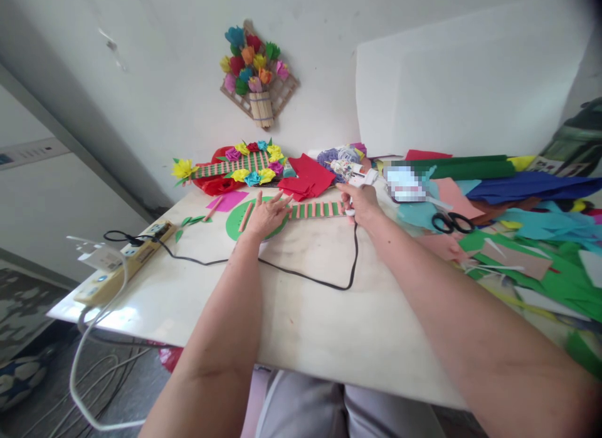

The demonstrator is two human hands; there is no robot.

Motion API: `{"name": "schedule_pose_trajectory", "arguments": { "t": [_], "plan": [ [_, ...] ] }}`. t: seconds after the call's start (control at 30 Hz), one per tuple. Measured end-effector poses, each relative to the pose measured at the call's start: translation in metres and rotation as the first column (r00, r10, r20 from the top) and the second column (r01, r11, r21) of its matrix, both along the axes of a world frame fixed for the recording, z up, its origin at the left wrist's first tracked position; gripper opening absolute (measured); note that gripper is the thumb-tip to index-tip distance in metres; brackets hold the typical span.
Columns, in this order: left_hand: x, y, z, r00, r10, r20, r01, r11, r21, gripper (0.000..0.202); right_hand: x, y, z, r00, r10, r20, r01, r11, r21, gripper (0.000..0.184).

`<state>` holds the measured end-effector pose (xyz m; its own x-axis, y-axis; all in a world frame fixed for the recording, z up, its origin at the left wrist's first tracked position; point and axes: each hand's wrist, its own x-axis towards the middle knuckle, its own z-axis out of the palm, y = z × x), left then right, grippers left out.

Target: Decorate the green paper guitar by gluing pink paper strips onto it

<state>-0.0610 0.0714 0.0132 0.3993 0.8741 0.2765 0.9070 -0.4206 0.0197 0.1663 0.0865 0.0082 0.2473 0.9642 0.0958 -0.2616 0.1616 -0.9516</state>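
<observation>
A green paper guitar shape lies on the table, with a round green body (234, 219) and a neck (316, 210) crossed by several pink strips. My left hand (268, 217) rests on the right part of the body, its fingers spread and lying flat. At the far end of the neck, my right hand (361, 202) is closed around a small white corded tool, seemingly a glue gun (350, 213). Most of it is hidden by the fingers. A black cord (305, 276) trails from it across the table to a power strip (126, 262).
Behind stands a finished-looking flower-trimmed guitar (235, 165) beside red paper (308, 176). Green leaf scraps (190, 221) and a pink sheet (230, 201) lie left. Black-handled scissors (452, 223), a blurred phone-like object (404, 184) and heaped coloured paper (555, 268) occupy the right.
</observation>
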Motion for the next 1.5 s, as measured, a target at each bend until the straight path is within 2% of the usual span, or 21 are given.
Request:
{"name": "schedule_pose_trajectory", "arguments": {
  "t": [0.37, 0.5, 0.73, 1.07, 1.17, 1.3, 1.37, 1.5],
  "plan": [
    [-0.001, 0.001, -0.003, 1.000, 0.008, 0.017, -0.008, 1.000, -0.001, 0.043, -0.001, -0.002, 0.000, 1.000, 0.010, -0.003, -0.010, 1.000, 0.007, 0.020],
    [-0.001, 0.001, -0.002, 0.993, 0.030, 0.116, -0.031, 1.000, 0.001, 0.044, -0.001, -0.003, 0.002, 1.000, 0.002, -0.005, -0.002, 1.000, -0.003, 0.020],
    [-0.009, 0.012, -0.009, 0.973, 0.020, 0.230, -0.020, 1.000, -0.004, 0.044, 0.000, -0.003, 0.002, 1.000, -0.006, -0.013, 0.006, 1.000, -0.002, 0.019],
    [-0.001, -0.001, -0.001, 0.962, -0.001, 0.274, 0.018, 0.998, -0.062, 0.047, -0.001, -0.002, 0.001, 1.000, 0.007, -0.017, -0.006, 1.000, 0.013, 0.020],
    [-0.002, 0.001, -0.003, 0.940, -0.020, 0.342, 0.041, 0.998, -0.052, 0.045, -0.001, -0.002, 0.001, 1.000, 0.008, -0.008, -0.008, 1.000, 0.000, 0.020],
    [-0.007, 0.008, -0.009, 0.853, -0.056, 0.519, 0.047, 0.998, 0.030, 0.042, -0.001, 0.000, 0.000, 1.000, -0.002, -0.011, 0.002, 1.000, 0.011, 0.019],
    [-0.008, 0.010, -0.012, 0.829, -0.080, 0.554, 0.048, 0.996, 0.071, 0.043, -0.001, -0.001, 0.000, 1.000, -0.001, -0.015, 0.001, 1.000, 0.007, 0.019],
    [-0.007, 0.012, -0.014, 0.905, -0.060, 0.421, 0.033, 0.997, 0.070, 0.042, -0.002, -0.004, 0.002, 1.000, -0.003, 0.000, 0.003, 1.000, -0.017, 0.021]
  ]
}}
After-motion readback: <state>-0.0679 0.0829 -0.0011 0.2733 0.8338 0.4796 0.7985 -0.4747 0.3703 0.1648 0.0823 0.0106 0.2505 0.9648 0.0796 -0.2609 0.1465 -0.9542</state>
